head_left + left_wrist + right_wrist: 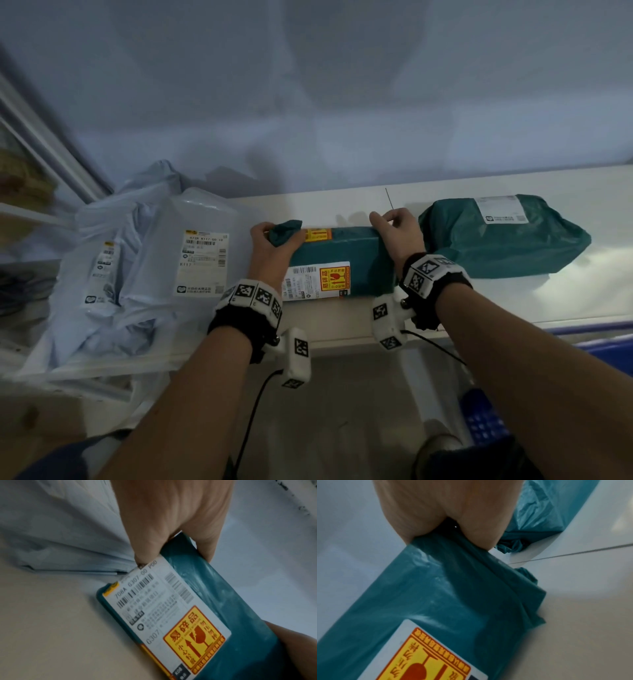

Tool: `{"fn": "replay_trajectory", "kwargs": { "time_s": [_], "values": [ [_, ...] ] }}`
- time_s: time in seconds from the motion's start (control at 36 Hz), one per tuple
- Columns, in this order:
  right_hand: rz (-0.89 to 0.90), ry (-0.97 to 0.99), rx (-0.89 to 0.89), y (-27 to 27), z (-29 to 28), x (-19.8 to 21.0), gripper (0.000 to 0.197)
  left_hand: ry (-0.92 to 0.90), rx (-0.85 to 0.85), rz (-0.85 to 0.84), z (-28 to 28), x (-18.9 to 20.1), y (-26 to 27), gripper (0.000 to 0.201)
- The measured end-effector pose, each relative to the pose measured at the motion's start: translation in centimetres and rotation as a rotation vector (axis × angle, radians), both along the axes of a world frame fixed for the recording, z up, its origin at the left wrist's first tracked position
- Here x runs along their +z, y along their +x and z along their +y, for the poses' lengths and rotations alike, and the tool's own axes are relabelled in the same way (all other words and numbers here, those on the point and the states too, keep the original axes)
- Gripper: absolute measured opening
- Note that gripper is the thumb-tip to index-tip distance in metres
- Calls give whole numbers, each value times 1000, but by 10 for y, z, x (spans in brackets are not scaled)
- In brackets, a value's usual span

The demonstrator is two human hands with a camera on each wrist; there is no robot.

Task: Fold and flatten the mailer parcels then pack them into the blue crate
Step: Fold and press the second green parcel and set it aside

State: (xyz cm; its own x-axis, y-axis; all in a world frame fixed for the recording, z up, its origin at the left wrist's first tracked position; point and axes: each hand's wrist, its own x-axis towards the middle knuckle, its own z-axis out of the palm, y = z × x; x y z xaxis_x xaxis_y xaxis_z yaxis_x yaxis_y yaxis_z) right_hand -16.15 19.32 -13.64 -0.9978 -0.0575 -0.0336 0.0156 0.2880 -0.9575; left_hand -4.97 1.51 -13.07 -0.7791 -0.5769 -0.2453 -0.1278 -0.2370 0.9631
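Teal mailer parcel (pixel 342 260) gripped at both ends at frame centre on the white surface (pixel 342 205).
Its bunched left flap is pinched by the left hand (pixel 270 246); the right end is clasped by the right hand (pixel 397 233). A white shipping label (pixel 154 601) and yellow fragile sticker (pixel 193 638) are shown.

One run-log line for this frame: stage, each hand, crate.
stage: folding | left hand: grips loose end of boxy teal plastic mailer | right hand: pinches its other end | blue crate: below table, contents unseen

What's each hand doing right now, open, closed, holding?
Left hand: closed, gripping the left end of the teal parcel.
Right hand: closed, gripping the same parcel's right end.
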Motion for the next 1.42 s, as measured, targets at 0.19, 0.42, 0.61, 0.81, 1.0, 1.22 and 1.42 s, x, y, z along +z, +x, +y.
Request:
{"fn": "replay_trajectory", "kwargs": {
  "time_s": [0.19, 0.42, 0.61, 0.81, 1.0, 1.22, 1.42],
  "values": [
    [57, 161, 183, 17, 11, 0, 22, -469, -81, -102, -7, 4, 3, 7],
    [193, 523, 281, 23, 12, 4, 36, -1608, -376, -410, 36, 4, -1, 63],
    [691, 815, 486, 38, -21, 16, 49, -1719, -478, -331, 55, -2, -7, 60],
    [768, 1031, 616, 42, -23, 10, 34, -1645, -522, -207, 42, -3, -7, 39],
    [758, 1192, 454, 44, -4, 11, 27, -1498, -322, -286, 14, 5, 5, 34],
    [272, 583, 305, 25, 4, 10, 33, -777, -126, -149, 7, -3, 5, 29],
    [43, -67, 183, 20, 5, 2, 23, -54, -8, -47, 1, -12, -4, 19]
  ]
}}
